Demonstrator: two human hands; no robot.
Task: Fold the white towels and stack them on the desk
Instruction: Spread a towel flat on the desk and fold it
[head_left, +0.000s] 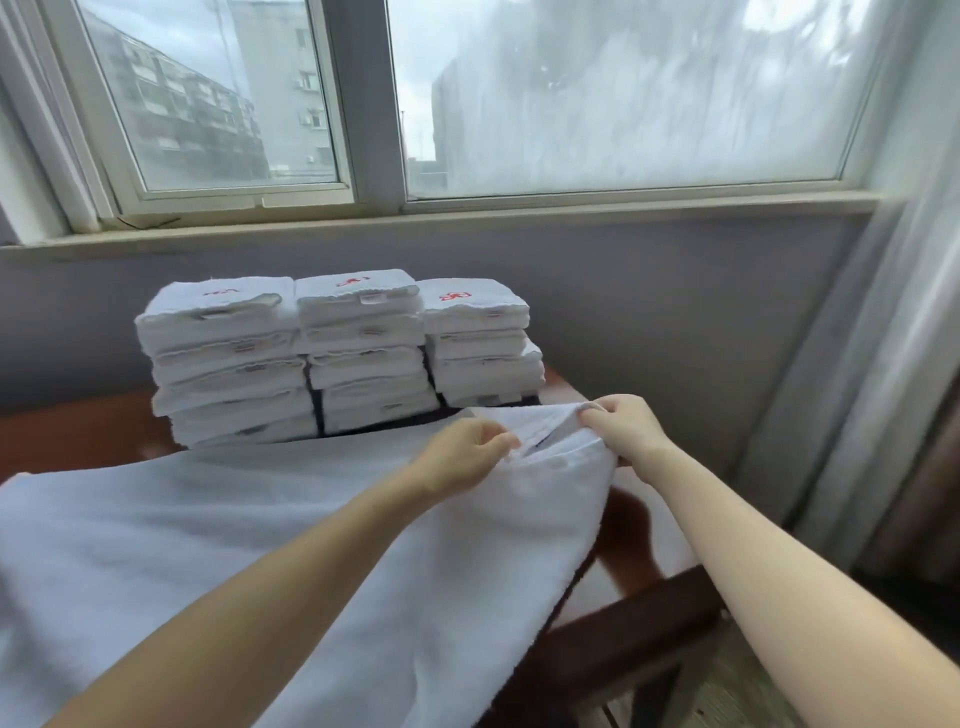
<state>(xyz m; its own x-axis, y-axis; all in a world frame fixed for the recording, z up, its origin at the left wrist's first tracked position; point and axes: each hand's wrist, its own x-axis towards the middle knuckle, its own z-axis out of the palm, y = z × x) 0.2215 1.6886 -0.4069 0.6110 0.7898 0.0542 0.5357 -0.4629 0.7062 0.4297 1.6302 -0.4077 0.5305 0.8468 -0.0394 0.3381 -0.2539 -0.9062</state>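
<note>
Towel (260, 545), white and unfolded, lay spread over the near side of the desk (78, 426), its far right corner lifted. With both arms stretched forward, the left hand (465, 457) and the right hand (623, 428) pinched that corner with curled fingers, near each other. Behind it stood three stacks of folded towels (337, 358) with red marks on top.

The gripped towel (260, 545) is plain white; folded towels (337, 353) beyond the grip carry red marks; the desk (78, 431) beneath is reddish-brown.
</note>
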